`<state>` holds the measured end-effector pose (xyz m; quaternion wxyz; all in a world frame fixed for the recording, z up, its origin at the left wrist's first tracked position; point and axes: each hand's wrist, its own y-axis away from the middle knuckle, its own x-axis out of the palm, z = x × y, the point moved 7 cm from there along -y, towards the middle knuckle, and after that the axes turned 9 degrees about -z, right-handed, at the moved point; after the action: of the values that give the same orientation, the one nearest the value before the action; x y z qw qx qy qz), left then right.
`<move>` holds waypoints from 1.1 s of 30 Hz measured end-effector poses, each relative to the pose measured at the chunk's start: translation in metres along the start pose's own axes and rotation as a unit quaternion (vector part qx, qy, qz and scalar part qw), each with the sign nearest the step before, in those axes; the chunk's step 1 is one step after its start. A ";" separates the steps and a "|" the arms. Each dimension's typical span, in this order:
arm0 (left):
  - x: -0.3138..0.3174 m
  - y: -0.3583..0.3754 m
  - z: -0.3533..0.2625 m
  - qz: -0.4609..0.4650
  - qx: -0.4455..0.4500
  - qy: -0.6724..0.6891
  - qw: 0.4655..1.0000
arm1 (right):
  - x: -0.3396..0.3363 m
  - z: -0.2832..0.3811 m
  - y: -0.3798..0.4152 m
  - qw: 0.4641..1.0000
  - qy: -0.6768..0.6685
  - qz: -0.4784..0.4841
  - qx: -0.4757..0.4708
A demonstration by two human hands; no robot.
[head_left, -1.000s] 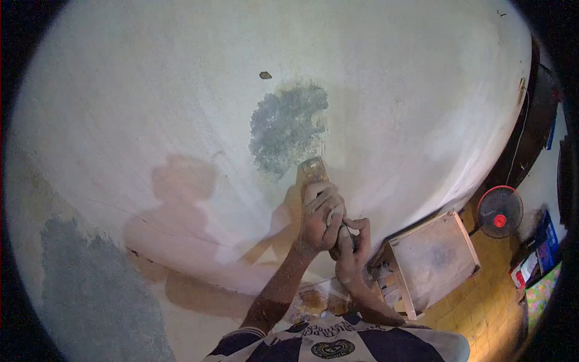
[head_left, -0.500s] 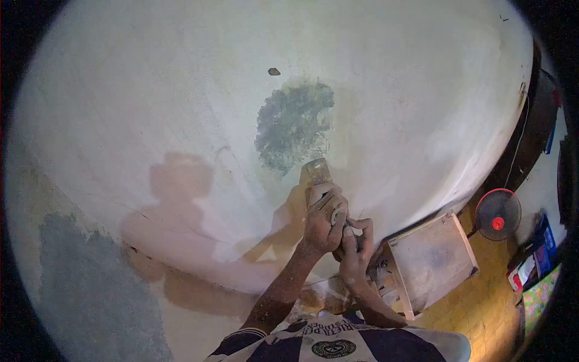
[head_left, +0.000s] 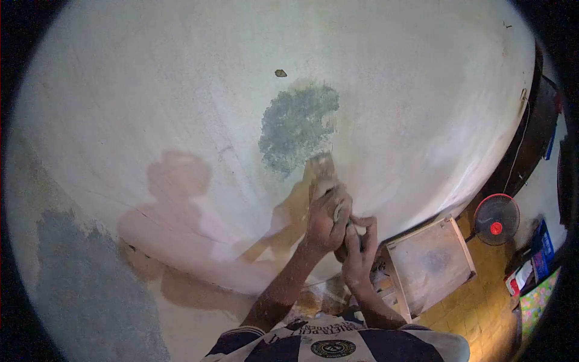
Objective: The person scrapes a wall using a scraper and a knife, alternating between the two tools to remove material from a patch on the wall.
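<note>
My left hand point(head_left: 329, 220) is wrapped round a scraper point(head_left: 320, 165), whose flat blade points up against the pale wall point(head_left: 199, 90). Just below it, my right hand point(head_left: 360, 244) is closed at the lower end of the same tool, which the fingers mostly hide. The blade tip sits at the lower right edge of a rough grey bare patch point(head_left: 298, 130) in the pale coating. A small dark chip mark point(head_left: 280, 73) lies above that patch.
A larger grey bare area point(head_left: 90, 271) is on the wall at lower left. To my right stand a wooden-framed panel or small table point(head_left: 431, 265) and a red-rimmed fan point(head_left: 496, 220) over a yellow tiled floor point(head_left: 464, 308). A blue box point(head_left: 543, 248) is at far right.
The scraper blade has slid slightly up the wall, to the patch's lower edge, and its tilt has changed. Both hands moved with it and keep their grip. The view has shifted slightly.
</note>
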<state>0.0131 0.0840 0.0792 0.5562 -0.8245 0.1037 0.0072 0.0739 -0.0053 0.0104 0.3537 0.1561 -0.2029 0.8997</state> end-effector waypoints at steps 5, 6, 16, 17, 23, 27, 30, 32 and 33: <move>0.006 -0.011 0.006 0.036 -0.113 0.072 0.990 | 0.004 0.004 -0.012 0.999 -0.020 -0.001 -0.030; 0.007 -0.007 0.007 0.024 -0.118 0.070 0.990 | 0.006 0.013 -0.012 0.999 -0.025 0.003 -0.026; 0.002 0.003 -0.001 -0.027 -0.134 0.064 0.989 | 0.007 0.020 -0.006 0.999 -0.012 0.027 -0.016; 0.002 0.007 0.003 -0.040 -0.145 0.067 0.986 | 0.006 0.015 -0.005 1.000 -0.002 0.023 -0.007; 0.001 -0.020 -0.010 -0.025 -0.088 0.048 0.995 | 0.007 0.022 -0.012 0.999 0.007 0.035 0.003; -0.007 -0.006 -0.010 -0.024 -0.084 0.043 0.995 | 0.005 0.016 -0.002 0.998 0.021 0.044 0.029; -0.007 -0.031 -0.013 -0.022 -0.064 0.017 0.998 | 0.016 0.026 -0.017 0.999 -0.015 0.045 0.009; -0.006 -0.027 -0.017 -0.024 -0.065 0.026 0.997 | 0.013 0.030 -0.011 0.999 -0.012 0.049 0.021; -0.007 -0.026 -0.020 -0.023 -0.061 0.029 0.997 | 0.013 0.030 -0.008 0.998 -0.015 0.050 0.025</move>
<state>0.0090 0.0764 0.1110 0.5013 -0.8592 0.0999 -0.0230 0.0751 -0.0068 0.0441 0.3013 0.1680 -0.1930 0.9185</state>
